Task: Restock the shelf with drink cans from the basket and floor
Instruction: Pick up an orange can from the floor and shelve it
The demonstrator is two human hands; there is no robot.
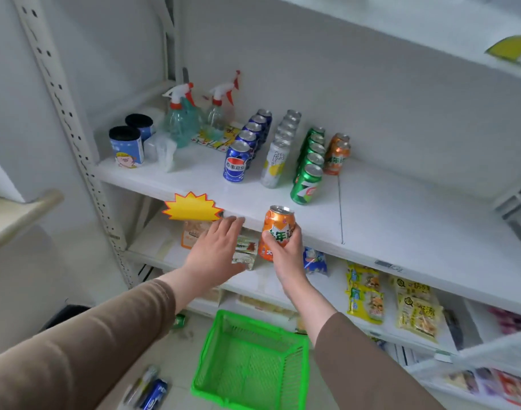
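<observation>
A flat, empty left hand [216,247] reaches toward the shelf [401,214] edge; the right hand [284,250] grips an upright orange can [278,229], likely bound for the short orange row [337,153] far right.

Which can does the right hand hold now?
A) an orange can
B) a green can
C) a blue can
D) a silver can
A: the right hand grips an orange can in front of the shelf edge; the left hand is open and holds nothing.
</observation>
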